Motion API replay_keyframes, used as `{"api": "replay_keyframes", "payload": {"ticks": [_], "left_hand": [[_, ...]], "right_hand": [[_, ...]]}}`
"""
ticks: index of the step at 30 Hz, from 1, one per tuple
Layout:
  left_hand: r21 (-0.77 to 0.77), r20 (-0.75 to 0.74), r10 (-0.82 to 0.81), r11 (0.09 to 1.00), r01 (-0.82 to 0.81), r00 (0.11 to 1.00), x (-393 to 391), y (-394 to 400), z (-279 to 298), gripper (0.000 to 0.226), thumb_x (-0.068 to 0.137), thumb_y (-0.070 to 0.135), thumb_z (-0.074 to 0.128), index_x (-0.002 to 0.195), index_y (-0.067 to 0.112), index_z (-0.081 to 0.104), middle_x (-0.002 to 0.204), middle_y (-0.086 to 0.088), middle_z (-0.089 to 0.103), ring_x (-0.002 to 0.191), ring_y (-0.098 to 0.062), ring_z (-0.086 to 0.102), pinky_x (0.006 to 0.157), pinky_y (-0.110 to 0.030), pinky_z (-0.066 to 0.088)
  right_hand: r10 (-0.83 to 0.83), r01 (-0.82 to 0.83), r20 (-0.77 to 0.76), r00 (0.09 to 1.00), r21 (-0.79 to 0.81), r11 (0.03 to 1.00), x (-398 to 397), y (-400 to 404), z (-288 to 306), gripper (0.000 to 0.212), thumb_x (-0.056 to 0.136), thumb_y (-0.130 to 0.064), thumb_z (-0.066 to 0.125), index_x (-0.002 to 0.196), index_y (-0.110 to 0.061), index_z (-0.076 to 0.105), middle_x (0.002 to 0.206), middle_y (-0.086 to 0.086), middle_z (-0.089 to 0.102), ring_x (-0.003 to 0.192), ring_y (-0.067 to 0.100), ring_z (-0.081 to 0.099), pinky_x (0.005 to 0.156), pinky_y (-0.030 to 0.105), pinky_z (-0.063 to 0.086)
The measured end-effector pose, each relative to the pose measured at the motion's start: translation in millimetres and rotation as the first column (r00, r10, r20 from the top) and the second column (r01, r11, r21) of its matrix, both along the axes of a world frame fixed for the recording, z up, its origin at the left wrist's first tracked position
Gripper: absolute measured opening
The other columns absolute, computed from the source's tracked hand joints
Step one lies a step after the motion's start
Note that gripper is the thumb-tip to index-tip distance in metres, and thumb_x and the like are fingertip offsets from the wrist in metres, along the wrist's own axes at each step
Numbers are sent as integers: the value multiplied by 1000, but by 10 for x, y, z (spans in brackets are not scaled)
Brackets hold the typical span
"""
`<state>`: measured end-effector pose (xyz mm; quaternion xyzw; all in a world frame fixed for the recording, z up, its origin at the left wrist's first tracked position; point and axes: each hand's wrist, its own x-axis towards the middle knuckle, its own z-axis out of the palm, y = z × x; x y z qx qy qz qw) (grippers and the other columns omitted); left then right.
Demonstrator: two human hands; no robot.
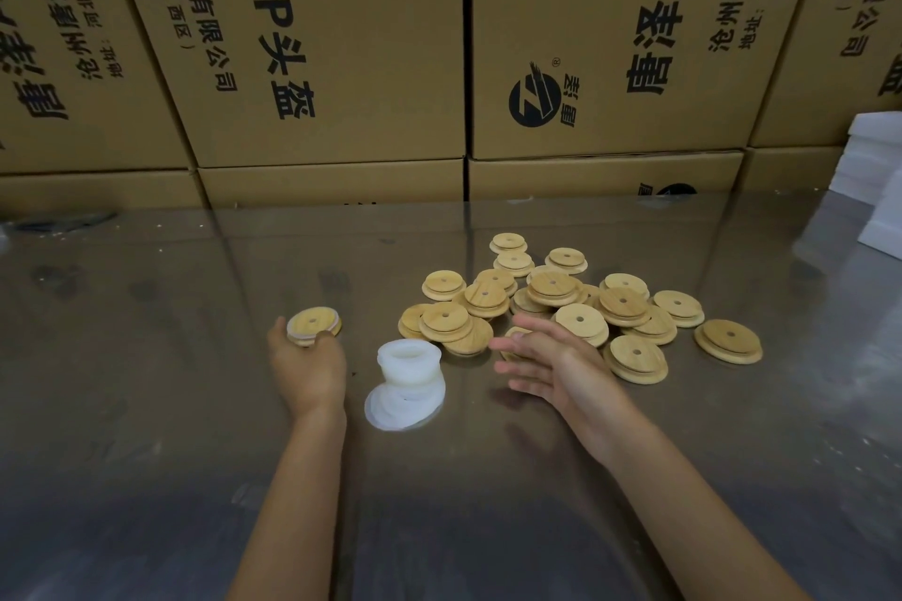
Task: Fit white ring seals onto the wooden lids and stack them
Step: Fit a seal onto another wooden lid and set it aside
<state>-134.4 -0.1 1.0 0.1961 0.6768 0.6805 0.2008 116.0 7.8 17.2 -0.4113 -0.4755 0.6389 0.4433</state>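
On glossy steel table [146, 405], left hand [306, 368] gripping round wooden lid [314, 325], right hand [546, 359] splayed, translucent ring stack [409, 368].

Glossy metal table [146, 405], loose wooden lids [581, 303], leaning white ring seals stack [409, 376], white foam blocks [878, 181]

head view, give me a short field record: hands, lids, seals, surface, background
left hand: left hand holds one wooden lid, with a white ring on its edge
right hand: right hand open, fingers spread, at the near edge of the lid pile
seals: stack of white ring seals, leaning, between the hands
surface: shiny table
background: cardboard boxes
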Motion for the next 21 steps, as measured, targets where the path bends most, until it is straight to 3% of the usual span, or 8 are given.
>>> {"api": "replay_keyframes", "payload": {"ticks": [5, 7, 10, 13, 16, 21], "left_hand": [[-75, -286, -95, 994, 76, 954, 227, -70, 100, 38, 91, 10, 48, 128, 17, 53, 126, -4, 59, 107, -24, 57, 89, -34, 44], [-95, -446, -188, 982, 162, 875, 343, -107, 130, 33, 94, 15, 49, 126, 18, 56, 126, -1, 59, 114, -20, 53, 93, -34, 41], [-169, -690, -313, 946, 275, 652, 501, -126, 137, 27, 94, 21, 55, 119, 18, 61, 122, 1, 63, 120, -20, 50, 103, -40, 39], [-270, -855, -359, 924, 269, 374, 641, -126, 88, 17, 88, 24, 60, 103, 22, 68, 114, 7, 65, 117, -16, 52, 105, -34, 29], [-338, -903, -388, 907, 252, 183, 733, -128, 18, 17, 85, 28, 60, 97, 25, 71, 116, 9, 64, 120, -14, 50, 113, -36, 17], [-484, -866, -495, 866, 124, 76, 730, -100, -26, 41, 89, 44, 48, 128, 37, 55, 138, 7, 50, 135, -16, 34, 117, -43, 10]], "right_hand": [[-10, 10, 22, 1000, -4, 1000, -16, -29, 26, 28, 96, -16, 60, 124, -18, 61, 104, 4, 77, 98, 26, 73, 81, 32, 56], [-15, 15, 29, 999, 0, 1000, -23, -43, 35, 27, 96, -16, 59, 123, -18, 62, 104, 5, 77, 99, 28, 73, 80, 31, 56], [-21, 21, 42, 999, 5, 1000, -33, -63, 44, 26, 96, -16, 59, 122, -17, 62, 103, 4, 77, 100, 29, 72, 82, 32, 56], [-23, 23, 43, 999, 3, 1000, -42, -78, 52, 26, 96, -17, 59, 122, -16, 62, 103, 5, 77, 97, 27, 72, 81, 32, 56], [-26, 27, 43, 999, -4, 1000, -47, -83, 57, 25, 97, -17, 59, 122, -16, 63, 102, 6, 77, 91, 24, 72, 80, 31, 56], [-26, 27, 59, 998, -12, 1000, -56, -96, 66, 25, 97, -16, 60, 121, -16, 63, 102, 7, 77, 93, 26, 71, 81, 31, 56]]}}
